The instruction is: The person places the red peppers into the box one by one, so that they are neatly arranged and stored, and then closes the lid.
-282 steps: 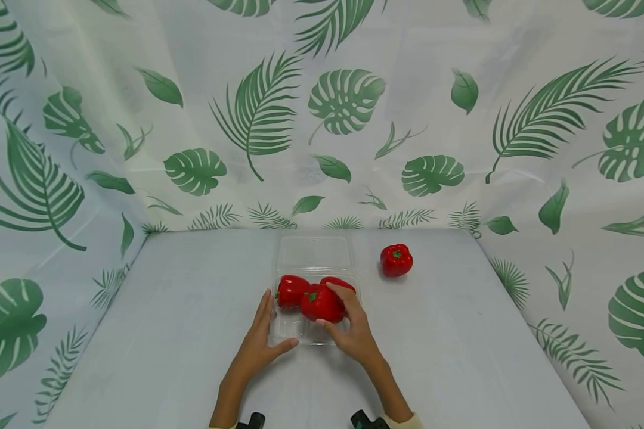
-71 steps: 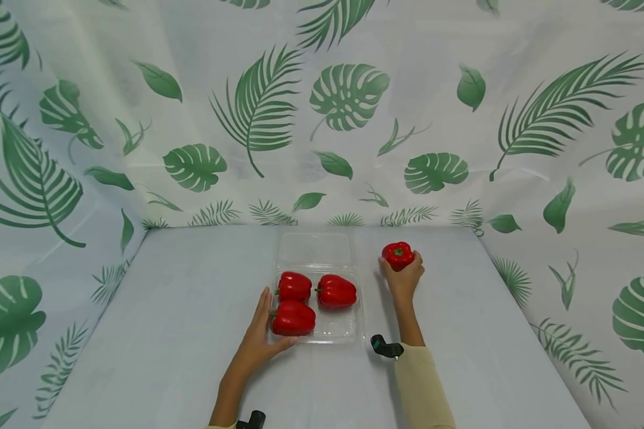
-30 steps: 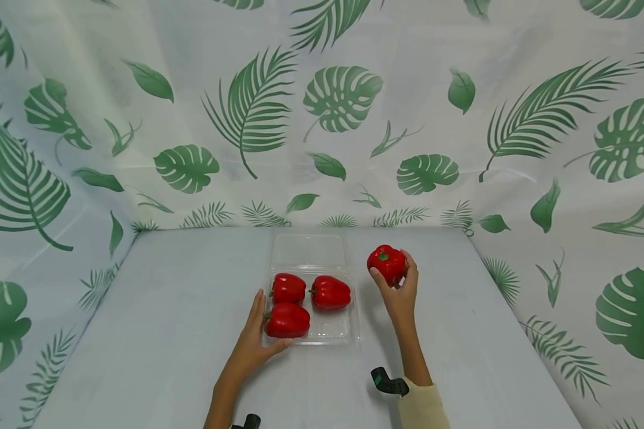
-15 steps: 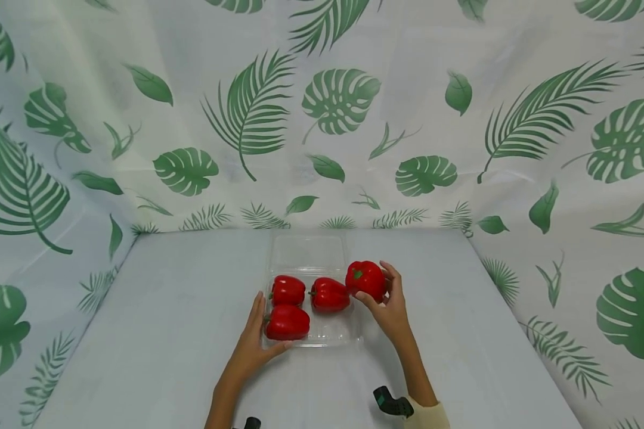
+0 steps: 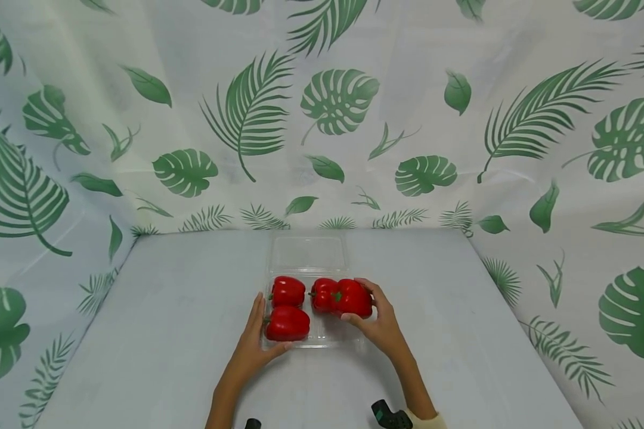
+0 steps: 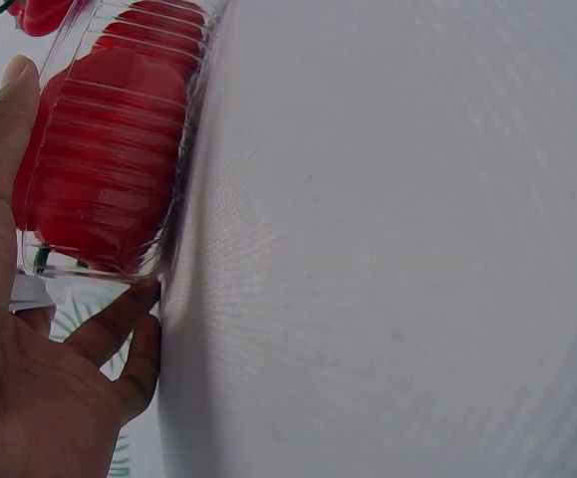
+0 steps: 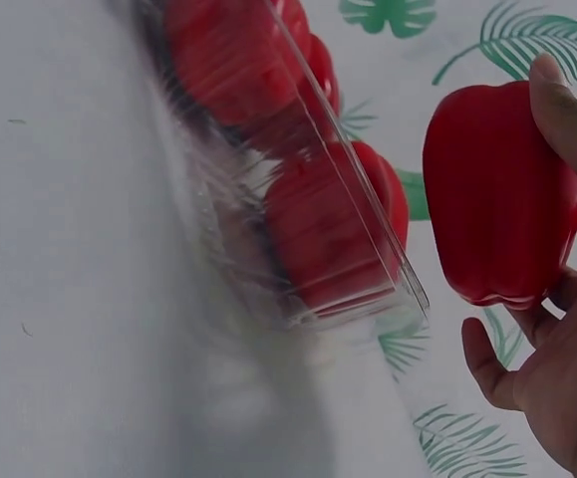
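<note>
My right hand (image 5: 384, 329) grips a red bell pepper (image 5: 356, 298), thumb on the near side and fingers on the far side. In the right wrist view this held pepper (image 7: 492, 194) hangs above the rim of the clear plastic clamshell container (image 7: 313, 321). From the head, it overlaps the right-hand pepper (image 5: 321, 294) inside. Two more red bell peppers lie in the left half, one behind (image 5: 288, 291) and one in front (image 5: 287, 323). My left hand (image 5: 249, 350) holds the container's near left corner, fingers along the left wall, thumb at the front edge.
The container's clear lid (image 5: 308, 253) lies folded back, away from me. A white-covered table (image 5: 182, 310) extends on both sides. Leaf-printed sheeting (image 5: 354, 190) stands behind and at the sides. A black wrist camera (image 5: 390, 415) sits on my right wrist.
My right hand took the lone pepper from the back right of the table, lifted it, and carried it left and toward me over the container. My left hand stays at the container's corner.
</note>
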Demonstrator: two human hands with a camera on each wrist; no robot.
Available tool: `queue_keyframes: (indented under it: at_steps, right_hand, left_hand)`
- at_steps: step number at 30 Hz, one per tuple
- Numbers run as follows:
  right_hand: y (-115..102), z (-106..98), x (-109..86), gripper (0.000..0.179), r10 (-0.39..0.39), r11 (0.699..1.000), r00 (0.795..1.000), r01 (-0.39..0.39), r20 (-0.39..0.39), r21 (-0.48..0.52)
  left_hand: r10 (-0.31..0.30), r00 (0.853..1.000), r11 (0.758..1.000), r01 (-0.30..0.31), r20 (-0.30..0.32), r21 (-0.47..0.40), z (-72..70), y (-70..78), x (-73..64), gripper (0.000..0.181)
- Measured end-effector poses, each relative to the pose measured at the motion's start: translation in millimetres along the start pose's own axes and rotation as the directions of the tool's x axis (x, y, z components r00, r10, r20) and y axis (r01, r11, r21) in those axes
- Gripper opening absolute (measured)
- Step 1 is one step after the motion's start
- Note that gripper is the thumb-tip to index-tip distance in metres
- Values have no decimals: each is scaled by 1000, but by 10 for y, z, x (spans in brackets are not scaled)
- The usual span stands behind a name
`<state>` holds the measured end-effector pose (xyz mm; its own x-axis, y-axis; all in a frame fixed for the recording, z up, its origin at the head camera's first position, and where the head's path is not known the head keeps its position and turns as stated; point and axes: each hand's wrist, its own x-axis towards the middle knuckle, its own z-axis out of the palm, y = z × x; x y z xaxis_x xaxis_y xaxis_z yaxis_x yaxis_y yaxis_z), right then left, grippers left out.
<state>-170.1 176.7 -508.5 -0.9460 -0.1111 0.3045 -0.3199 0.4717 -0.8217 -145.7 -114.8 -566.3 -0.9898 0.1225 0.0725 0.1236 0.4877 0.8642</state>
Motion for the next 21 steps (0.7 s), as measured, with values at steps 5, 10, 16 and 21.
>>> queue_keyframes:
  at_steps: [5,10,16,21]
  right_hand:
    - [0,39,-37,78,-59,997,998,61,31,-54]
    - [-2,83,-66,78,-134,985,989,140,63,-100]
    - [10,128,-99,77,-176,959,981,190,81,-209]
    - [-1,160,-112,75,-198,937,976,214,85,-275]
  left_hand:
    - [5,1000,1000,-5,-1,-10,3,-11,-3,114]
    - [6,1000,1000,-6,-4,-5,4,-19,2,114]
    - [-2,1000,1000,2,4,-11,7,-10,-8,114]
    - [5,1000,1000,-5,-2,-11,3,-1,-2,114]
